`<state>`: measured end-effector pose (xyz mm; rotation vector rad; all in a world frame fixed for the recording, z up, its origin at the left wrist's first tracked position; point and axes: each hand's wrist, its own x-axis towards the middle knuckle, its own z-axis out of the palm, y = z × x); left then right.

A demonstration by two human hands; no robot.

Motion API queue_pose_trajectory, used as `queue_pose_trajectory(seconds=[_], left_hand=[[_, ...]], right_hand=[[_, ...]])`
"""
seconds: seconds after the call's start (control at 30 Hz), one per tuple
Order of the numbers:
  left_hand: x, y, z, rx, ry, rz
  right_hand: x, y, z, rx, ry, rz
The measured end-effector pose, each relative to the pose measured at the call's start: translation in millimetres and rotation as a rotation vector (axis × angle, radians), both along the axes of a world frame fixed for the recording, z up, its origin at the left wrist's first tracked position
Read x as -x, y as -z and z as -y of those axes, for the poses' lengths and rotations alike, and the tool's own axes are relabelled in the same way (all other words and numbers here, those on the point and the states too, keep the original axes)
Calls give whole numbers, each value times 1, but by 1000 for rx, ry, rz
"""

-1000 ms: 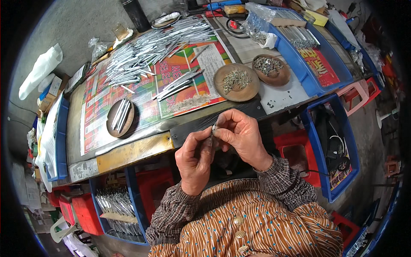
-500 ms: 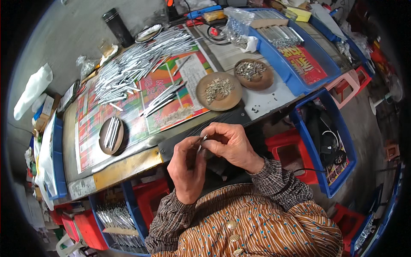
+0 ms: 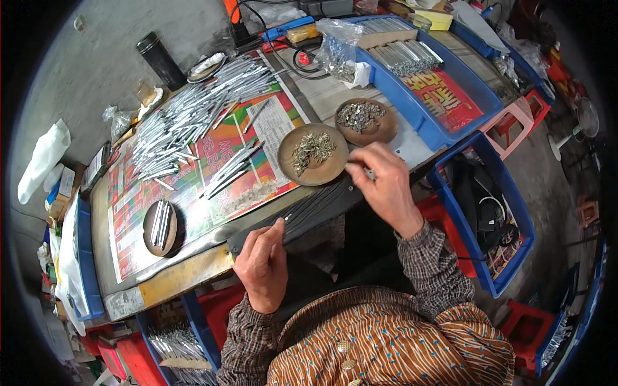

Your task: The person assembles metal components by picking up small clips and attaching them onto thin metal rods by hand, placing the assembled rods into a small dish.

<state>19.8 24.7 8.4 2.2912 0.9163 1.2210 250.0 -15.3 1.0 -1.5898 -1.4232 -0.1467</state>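
Workbench: printed sheet, blue tray, two dishes between.

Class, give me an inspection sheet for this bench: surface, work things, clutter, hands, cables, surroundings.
Surface: table, partly covered by a printed sheet.
Work things: rods piled on the sheet, more in an oval dish; small metal bits in the near dish and far dish.
Clutter: plastic bag, black cylinder.
Hands: left hand pinches a thin piece, mostly hidden; right hand by the near dish, grip unclear.
Cables: black cable looped toward the far side.
Surroundings: blue crate, red stool.
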Motion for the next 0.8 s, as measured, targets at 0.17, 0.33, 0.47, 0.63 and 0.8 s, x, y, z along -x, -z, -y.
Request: queue_pose_trajectory(seconds=[0.17, 0.33, 0.47, 0.63, 0.8], left_hand=[[4, 7, -6, 26, -13, -2], [3, 9, -8, 24, -19, -20], [7, 9, -9, 28, -3, -47], [-2, 9, -4, 87, -87, 21], [5, 6, -2, 58, -40, 0]], right_hand=[[-33, 15, -16, 45, 126, 258], [-35, 16, -20, 171, 229, 407], [-34, 17, -22, 183, 231, 416], [-35, 16, -21, 132, 230, 401], [-34, 16, -19, 53, 214, 327]])
